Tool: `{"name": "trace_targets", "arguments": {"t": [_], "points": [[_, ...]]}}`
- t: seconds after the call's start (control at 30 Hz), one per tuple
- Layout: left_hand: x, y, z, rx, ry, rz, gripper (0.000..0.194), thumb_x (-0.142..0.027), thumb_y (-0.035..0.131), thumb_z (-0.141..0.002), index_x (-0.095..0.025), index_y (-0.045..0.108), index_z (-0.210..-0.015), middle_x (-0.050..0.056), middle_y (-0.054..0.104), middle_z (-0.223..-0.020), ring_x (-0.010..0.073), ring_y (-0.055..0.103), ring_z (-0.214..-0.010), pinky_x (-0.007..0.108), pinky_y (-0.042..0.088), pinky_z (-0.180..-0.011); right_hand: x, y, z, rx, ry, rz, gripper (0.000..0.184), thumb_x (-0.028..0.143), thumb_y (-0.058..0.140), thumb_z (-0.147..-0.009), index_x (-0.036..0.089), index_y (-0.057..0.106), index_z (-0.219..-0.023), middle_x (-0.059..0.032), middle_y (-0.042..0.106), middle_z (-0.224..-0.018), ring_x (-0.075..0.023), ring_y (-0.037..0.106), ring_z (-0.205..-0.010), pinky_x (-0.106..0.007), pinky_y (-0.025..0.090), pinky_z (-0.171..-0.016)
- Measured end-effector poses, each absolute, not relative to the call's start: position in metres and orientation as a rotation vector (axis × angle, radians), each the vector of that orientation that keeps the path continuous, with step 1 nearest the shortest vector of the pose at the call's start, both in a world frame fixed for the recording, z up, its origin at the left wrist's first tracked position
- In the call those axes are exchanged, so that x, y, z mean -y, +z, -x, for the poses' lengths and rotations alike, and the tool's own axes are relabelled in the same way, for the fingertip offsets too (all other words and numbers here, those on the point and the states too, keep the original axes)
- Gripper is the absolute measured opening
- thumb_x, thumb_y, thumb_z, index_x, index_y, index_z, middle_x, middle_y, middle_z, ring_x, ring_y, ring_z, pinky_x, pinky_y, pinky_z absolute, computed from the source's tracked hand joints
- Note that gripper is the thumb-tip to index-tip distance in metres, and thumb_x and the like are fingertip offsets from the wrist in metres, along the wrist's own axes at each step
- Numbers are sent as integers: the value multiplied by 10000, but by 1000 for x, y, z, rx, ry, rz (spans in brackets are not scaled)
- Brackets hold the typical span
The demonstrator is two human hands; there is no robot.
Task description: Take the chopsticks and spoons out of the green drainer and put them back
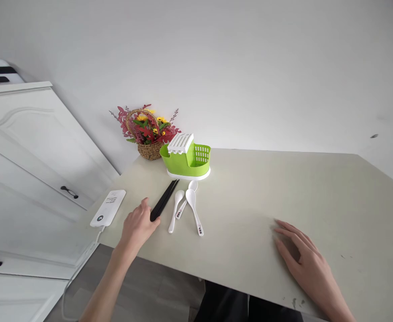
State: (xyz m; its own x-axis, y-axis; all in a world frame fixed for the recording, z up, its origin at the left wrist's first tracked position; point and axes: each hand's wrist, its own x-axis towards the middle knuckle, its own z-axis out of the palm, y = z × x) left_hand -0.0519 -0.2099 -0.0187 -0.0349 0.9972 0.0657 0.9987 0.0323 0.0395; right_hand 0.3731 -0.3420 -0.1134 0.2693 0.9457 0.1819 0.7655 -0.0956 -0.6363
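Note:
My left hand [138, 227] is closed round the near end of a bundle of black chopsticks [163, 201], which lies slantwise on the table; part of the grip is hidden. Three white spoons lie just to its right: a small spoon [175, 212], a longer spoon [193, 208] and another spoon [193, 185] partly beneath it. Behind them stands a green utensil holder [183, 164] with a white slotted top and white base. Well to the right, my right hand [305, 261] rests on the tabletop with its fingers apart, holding nothing.
A wicker basket [150, 151] of artificial flowers stands behind the holder, near the wall. On the left lies a white power-bank-like device [108, 208] with a cable [82, 261] trailing off the table edge. White cabinets [25, 147] flank the table [243, 201].

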Motion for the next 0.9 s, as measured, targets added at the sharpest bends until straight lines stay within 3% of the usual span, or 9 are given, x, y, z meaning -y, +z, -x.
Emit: {"name": "trace_targets", "arguments": {"t": [0.33, 0.67, 0.9], "points": [[186, 23, 18, 2282, 533, 2121, 416, -263, 649, -797, -111, 557, -1173, 158, 750, -964, 336, 746, -947, 346, 497, -740, 342, -113, -374, 1527, 399, 1894, 414, 595, 442, -1006, 367, 667, -1267, 24, 572, -1519, -293, 533, -1384, -357, 611, -701], [170, 23, 14, 2304, 645, 2090, 403, -250, 672, -744, -164, 620, -1135, 164, 736, -1095, 338, 720, -1070, 356, 504, -831, 341, -116, -377, 1549, 367, 1878, 404, 587, 443, -1003, 364, 670, -1252, 19, 587, -1505, -302, 540, -1379, -381, 620, -731], [166, 21, 16, 2308, 674, 2081, 413, -163, 645, -747, -135, 622, -1158, 191, 730, -1150, 343, 718, -1090, 362, 512, -833, 340, -117, -377, 1546, 374, 1875, 396, 592, 435, -1006, 378, 669, -1244, 36, 582, -1508, -288, 531, -1389, -376, 620, -741]]}}
